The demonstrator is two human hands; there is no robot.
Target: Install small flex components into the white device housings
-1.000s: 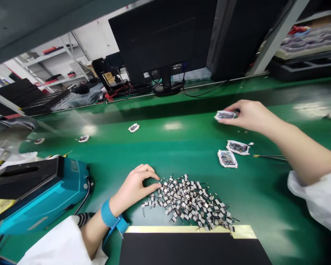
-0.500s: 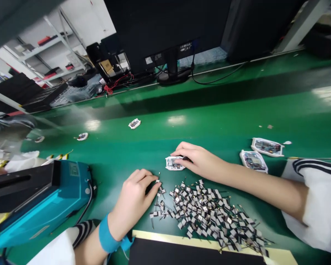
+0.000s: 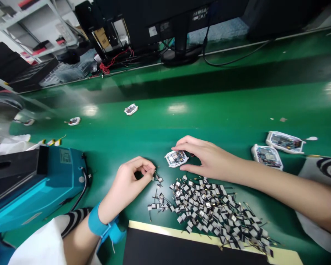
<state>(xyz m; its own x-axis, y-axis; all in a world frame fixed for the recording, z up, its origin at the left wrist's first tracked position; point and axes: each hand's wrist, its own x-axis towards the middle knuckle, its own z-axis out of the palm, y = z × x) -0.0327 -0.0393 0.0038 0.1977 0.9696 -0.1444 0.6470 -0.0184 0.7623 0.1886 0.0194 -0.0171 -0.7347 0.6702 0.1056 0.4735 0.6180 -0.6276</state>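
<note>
My right hand (image 3: 201,156) curves round the right end of a white-cased circuit board (image 3: 175,159), forefinger at its upper edge and thumb at its lower edge. To the left, my left hand (image 3: 135,176) is closed in a pinch, with a small grey-and-black part with a thin lead (image 3: 153,176) at its fingertips, mostly hidden. A teal band (image 3: 97,221) circles my left wrist. Between the hands and my body lies a heap of similar small parts (image 3: 209,209), with several loose ones (image 3: 160,202) spread at its left side.
Two more white-cased boards (image 3: 285,141) lie at the right, and others (image 3: 131,109) sit farther back left. A teal-and-black machine (image 3: 44,184) stands at the left. A black mat (image 3: 182,248) with a yellow edge is in front. A monitor stand (image 3: 180,51) is behind.
The right hand's fingers have moved off the board's face to its edges, and the board has turned slightly. The left hand's fingertips have drawn together in a tighter pinch. The view has shifted.
</note>
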